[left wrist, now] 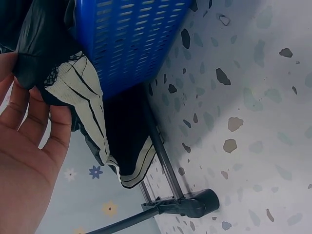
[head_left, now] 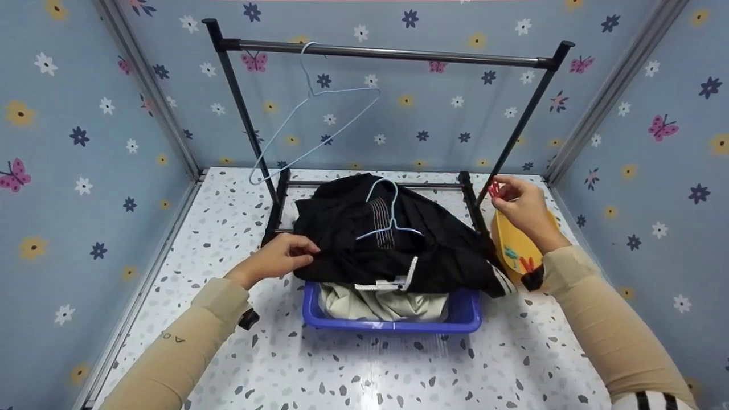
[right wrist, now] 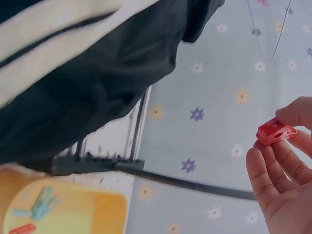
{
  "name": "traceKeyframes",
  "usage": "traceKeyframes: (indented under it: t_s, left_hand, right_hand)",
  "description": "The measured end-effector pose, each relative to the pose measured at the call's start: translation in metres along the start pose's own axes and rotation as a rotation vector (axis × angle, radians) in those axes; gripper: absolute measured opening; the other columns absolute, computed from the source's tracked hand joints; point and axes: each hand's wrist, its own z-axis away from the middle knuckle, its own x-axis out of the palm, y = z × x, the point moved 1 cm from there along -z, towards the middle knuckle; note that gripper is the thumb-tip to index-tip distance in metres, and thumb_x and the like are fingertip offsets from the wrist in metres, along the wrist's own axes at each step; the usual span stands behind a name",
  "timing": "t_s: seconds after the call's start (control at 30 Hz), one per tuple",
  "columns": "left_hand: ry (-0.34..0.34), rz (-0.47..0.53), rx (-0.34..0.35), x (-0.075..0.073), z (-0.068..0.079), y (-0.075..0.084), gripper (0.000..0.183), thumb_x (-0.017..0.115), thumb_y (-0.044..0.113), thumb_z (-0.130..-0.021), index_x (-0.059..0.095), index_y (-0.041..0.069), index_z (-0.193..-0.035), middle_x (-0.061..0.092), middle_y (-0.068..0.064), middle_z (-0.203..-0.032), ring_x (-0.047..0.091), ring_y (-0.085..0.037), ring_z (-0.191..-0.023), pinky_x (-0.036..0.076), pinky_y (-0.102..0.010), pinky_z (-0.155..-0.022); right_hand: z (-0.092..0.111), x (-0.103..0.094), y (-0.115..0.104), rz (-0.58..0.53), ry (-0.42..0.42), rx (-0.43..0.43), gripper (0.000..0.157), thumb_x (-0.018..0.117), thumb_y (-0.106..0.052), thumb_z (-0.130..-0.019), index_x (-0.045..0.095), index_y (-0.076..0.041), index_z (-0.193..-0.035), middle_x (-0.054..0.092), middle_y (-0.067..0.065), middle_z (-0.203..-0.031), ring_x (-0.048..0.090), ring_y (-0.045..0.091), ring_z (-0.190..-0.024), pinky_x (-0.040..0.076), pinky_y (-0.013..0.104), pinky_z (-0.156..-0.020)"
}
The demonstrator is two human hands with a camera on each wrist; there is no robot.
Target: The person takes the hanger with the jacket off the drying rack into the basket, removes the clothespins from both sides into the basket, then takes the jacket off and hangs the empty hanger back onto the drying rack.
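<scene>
A black garment with white striped trim lies heaped over a blue basket, and a light blue wire hanger rests on top of it. My left hand pinches the garment's left edge. My right hand is raised above a yellow tray and pinches a red clothespin between thumb and fingers. In the right wrist view the tray holds a teal clip and a red clip.
A black clothes rack with a metal bar stands behind the basket; a second light blue hanger hangs from it. A pale cloth lies in the basket. The rack's foot rests on the speckled table. Floral walls close in on three sides.
</scene>
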Motion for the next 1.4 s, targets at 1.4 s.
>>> traceKeyframes:
  t_s: [1.4]
  left_hand:
    - [0.003, 0.005, -0.03, 0.0, 0.0, 0.001, 0.019, 0.072, 0.004, -0.103, 0.082, -0.003, -0.118, 0.081, -0.024, -0.121, 0.071, -0.015, -0.103, 0.059, -0.031, -0.096]
  right_hand:
    - [0.023, 0.007, 0.179, 0.116, -0.127, 0.518, 0.036, 0.076, -0.019, -0.106, 0.074, 0.01, -0.127, 0.072, 0.022, -0.121, 0.064, 0.027, -0.104, 0.051, 0.02, -0.076]
